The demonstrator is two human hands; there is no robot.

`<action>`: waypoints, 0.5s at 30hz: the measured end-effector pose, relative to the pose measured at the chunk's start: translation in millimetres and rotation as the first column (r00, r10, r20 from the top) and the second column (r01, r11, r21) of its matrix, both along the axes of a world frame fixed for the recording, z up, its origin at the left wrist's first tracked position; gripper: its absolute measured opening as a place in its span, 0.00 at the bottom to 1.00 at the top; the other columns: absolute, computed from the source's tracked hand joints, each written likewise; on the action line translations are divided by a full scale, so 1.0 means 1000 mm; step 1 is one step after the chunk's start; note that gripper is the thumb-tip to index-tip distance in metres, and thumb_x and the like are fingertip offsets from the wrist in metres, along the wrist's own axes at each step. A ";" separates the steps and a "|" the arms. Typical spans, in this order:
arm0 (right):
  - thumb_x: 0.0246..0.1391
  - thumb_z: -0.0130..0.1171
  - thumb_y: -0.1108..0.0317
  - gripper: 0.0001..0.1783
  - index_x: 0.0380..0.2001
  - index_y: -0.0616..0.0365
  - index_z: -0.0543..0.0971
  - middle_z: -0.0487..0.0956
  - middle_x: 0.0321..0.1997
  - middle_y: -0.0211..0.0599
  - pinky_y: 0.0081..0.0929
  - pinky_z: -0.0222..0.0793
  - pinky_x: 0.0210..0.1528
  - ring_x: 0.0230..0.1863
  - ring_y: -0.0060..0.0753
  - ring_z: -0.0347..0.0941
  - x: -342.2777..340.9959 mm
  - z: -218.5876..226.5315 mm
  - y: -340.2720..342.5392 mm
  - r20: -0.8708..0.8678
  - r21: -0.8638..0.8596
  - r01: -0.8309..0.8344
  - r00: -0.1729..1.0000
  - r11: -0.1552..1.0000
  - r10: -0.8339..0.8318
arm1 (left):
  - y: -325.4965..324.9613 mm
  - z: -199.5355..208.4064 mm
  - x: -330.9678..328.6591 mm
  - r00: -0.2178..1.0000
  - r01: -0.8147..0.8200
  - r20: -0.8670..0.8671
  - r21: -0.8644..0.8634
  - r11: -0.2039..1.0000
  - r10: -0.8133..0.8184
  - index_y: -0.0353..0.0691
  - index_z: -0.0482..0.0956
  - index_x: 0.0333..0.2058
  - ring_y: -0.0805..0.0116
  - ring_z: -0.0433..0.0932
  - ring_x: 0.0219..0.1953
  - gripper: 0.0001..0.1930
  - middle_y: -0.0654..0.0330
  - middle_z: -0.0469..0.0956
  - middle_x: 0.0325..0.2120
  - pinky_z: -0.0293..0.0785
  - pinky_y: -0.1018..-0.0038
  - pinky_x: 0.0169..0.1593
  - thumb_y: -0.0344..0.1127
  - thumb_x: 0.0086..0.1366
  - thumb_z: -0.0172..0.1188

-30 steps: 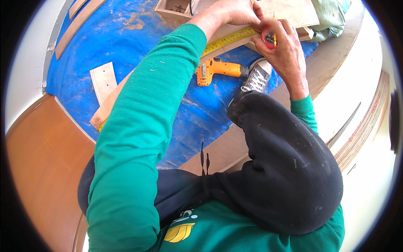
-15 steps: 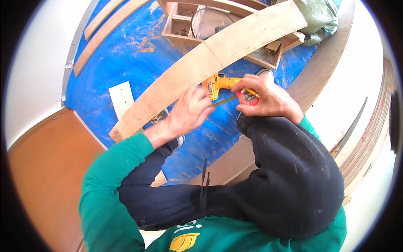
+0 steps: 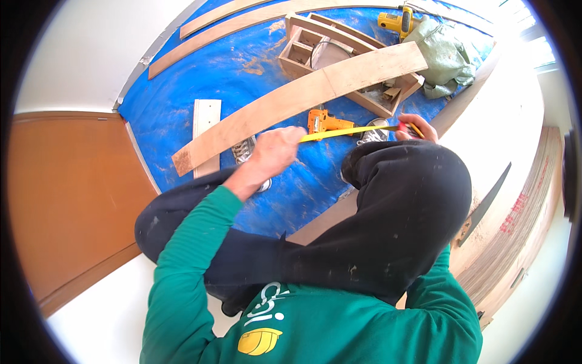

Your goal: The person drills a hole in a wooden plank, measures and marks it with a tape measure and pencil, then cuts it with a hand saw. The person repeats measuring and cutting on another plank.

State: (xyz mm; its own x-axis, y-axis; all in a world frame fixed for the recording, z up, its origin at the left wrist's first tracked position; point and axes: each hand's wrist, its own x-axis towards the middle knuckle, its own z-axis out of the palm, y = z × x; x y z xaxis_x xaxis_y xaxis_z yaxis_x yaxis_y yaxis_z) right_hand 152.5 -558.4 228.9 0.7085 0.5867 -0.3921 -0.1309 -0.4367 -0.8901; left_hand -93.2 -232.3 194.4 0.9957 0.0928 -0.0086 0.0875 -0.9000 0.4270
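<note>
A yellow tape measure blade stretches between my hands, above the blue floor sheet. My left hand is closed round its free end. My right hand, near my raised knee, grips the red tape measure case, partly hidden by the fingers. An orange-and-yellow pencil sticks out of the same hand. Just beyond the blade lies a yellow-orange power tool with a pistol-like shape. A long curved plywood strip slants across beyond it, its near end left of my left hand.
A wooden box with compartments sits beyond the strip, a green sack and a yellow power tool behind it. A short board lies left. On the right, a handsaw rests on stacked plywood sheets.
My hands have moved apart, left hand leftward and right hand rightward, drawing out a longer length of tape. The view has shifted, showing more of the far floor.
</note>
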 end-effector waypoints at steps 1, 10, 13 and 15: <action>0.66 0.71 0.69 0.24 0.63 0.62 0.82 0.86 0.53 0.37 0.28 0.79 0.58 0.56 0.30 0.83 -0.006 -0.001 -0.017 -0.129 0.068 0.087 0.989 0.994 -0.078 | -0.019 -0.005 0.009 0.990 0.060 0.129 -0.002 0.998 -0.059 0.42 0.84 0.44 0.44 0.88 0.39 0.06 0.51 0.86 0.35 0.83 0.50 0.43 0.28 0.71 0.61; 0.67 0.69 0.73 0.25 0.66 0.63 0.79 0.85 0.57 0.41 0.32 0.82 0.57 0.60 0.34 0.83 -0.076 -0.004 -0.166 0.233 0.072 0.416 0.876 0.906 -0.421 | -0.151 -0.003 0.081 0.795 0.399 0.573 -0.249 0.883 -0.197 0.42 0.84 0.60 0.40 0.83 0.59 0.25 0.45 0.81 0.55 0.81 0.52 0.64 0.21 0.64 0.65; 0.67 0.68 0.74 0.25 0.66 0.63 0.79 0.84 0.58 0.43 0.33 0.83 0.57 0.61 0.35 0.83 -0.094 -0.021 -0.210 0.476 0.047 0.485 0.758 0.873 -0.446 | -0.152 -0.013 0.078 0.911 0.357 0.322 -0.300 0.885 -0.258 0.41 0.83 0.61 0.39 0.82 0.60 0.26 0.46 0.81 0.56 0.81 0.52 0.64 0.21 0.64 0.66; 0.68 0.67 0.74 0.25 0.67 0.63 0.79 0.84 0.59 0.43 0.33 0.83 0.58 0.61 0.36 0.83 -0.107 -0.037 -0.233 0.592 0.024 0.493 0.694 0.870 -0.410 | -0.145 -0.028 0.074 0.914 0.345 0.322 -0.296 0.891 -0.248 0.39 0.81 0.63 0.39 0.82 0.59 0.26 0.44 0.79 0.57 0.81 0.52 0.64 0.23 0.65 0.67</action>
State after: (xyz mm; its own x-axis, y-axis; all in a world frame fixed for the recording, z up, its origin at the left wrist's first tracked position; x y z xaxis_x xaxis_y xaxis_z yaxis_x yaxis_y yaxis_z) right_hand 45.9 -791.2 191.8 0.9867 0.1120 0.1182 0.1612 -0.5712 -0.8048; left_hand -19.4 -377.7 166.6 0.9438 -0.1672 0.2852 -0.3220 -0.6605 0.6783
